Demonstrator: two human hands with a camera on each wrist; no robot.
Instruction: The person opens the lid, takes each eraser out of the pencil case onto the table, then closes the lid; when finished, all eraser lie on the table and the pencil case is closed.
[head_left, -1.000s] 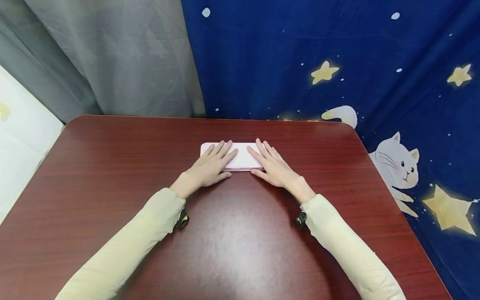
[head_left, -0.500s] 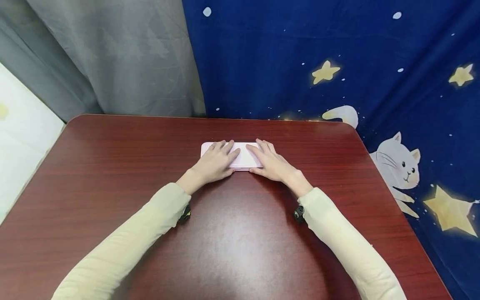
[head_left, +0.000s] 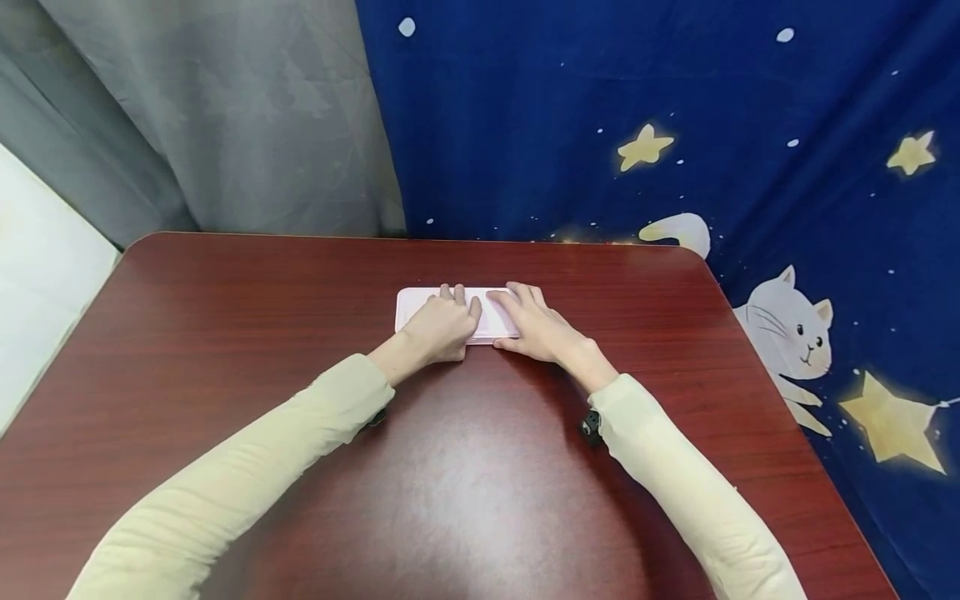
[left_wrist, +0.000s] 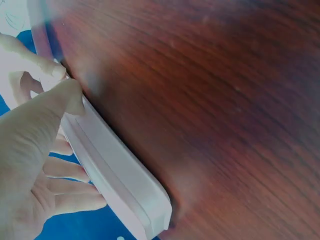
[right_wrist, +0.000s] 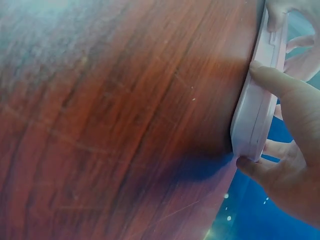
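Starting at the left, we see that the left hand (head_left: 442, 325) has slid inward over the last second: it lay spread flat near the left end, and now it sits close to the middle with its fingers bent, leaving more of that end bare. The pale pink case (head_left: 415, 302) itself seems to have kept its place, flat on the table (head_left: 300, 283) toward the far edge, a seam running along its front wall. The right hand (head_left: 543, 329) has drawn its spread fingers in and stays over the right end. We judge that the work has gone from palms resting on top to a real hold at the front edge. As for pose, the left sleeve (head_left: 247, 467) slants in from the lower left, that hand gripping with thumb on the front wall and fingers over the top. On the right, the thumb presses the same wall while the fingers wrap the top and end, the right sleeve (head_left: 690, 475) angling in behind. The two thumbs are near each other; whether they touch, we cannot tell.
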